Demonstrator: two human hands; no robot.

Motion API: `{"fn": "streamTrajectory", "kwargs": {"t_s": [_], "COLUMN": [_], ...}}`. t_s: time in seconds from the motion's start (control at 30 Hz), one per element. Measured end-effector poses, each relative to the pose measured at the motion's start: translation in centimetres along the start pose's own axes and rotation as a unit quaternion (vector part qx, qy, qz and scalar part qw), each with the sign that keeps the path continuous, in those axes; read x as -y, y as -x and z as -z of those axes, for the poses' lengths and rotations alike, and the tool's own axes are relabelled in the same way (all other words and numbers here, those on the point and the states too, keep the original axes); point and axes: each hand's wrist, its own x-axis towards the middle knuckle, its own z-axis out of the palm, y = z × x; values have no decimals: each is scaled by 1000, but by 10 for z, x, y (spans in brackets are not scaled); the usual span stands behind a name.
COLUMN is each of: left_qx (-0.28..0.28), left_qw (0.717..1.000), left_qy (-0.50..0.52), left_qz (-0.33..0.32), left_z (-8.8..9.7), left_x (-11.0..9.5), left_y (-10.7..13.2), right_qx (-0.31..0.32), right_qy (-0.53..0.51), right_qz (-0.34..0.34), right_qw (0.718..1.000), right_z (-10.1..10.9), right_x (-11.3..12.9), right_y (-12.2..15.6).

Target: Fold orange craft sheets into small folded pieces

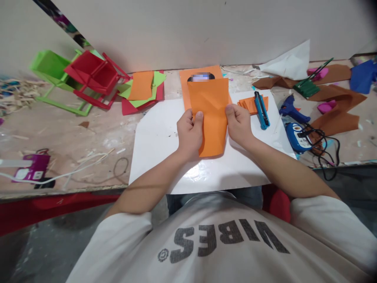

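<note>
An orange paper sheet point(212, 129), creased across its upper part, is held up between both hands over a white board point(156, 145). My left hand point(190, 131) grips its left edge, thumb on the front. On the opposite edge, my right hand point(238, 122) pinches the sheet between thumb and fingers; the fingertips behind it are hidden. Behind the held sheet lies another orange sheet point(185, 80) with a dark phone-like object on it, partly covered. Right of my right hand, a blue utility knife point(261, 111) rests on a stack of small orange paper pieces point(248, 105).
Red point(92, 74) and green point(53, 68) miniature chairs stand at the left, beside stacked coloured paper point(141, 86). On the right are a blue glue gun point(293, 110), a blue power strip point(297, 137) with black cable, and brown paper point(338, 118). A purple socket block point(37, 165) sits front left.
</note>
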Motion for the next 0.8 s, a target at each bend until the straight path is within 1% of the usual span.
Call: {"fn": "streamTrajectory", "kwargs": {"t_s": [0.1, 0.3, 0.47, 0.6, 0.7, 0.8], "left_qx": [-11, -26, -41, -45, -25, 26], "left_qw": [1000, 999, 998, 998, 998, 997], "left_qy": [0, 27, 35, 46, 59, 72], "left_qz": [-12, 9, 13, 18, 20, 18], "left_z": [0, -2, -1, 3, 4, 4], "left_x": [-1, -4, -1, 3, 7, 12], "left_y": [0, -1, -5, -9, -12, -13], "right_qx": [9, 17, 36, 46, 46, 11], "right_qy": [-4, -6, 9, -1, -4, 0], "right_qz": [12, 16, 6, 20, 23, 19], "right_qw": [1000, 1000, 999, 999, 999, 1000], "right_z": [0, -1, -1, -3, -3, -3], "right_x": [0, -2, -1, 1, -1, -5], "right_y": [1, 2, 3, 4, 4, 3]}}
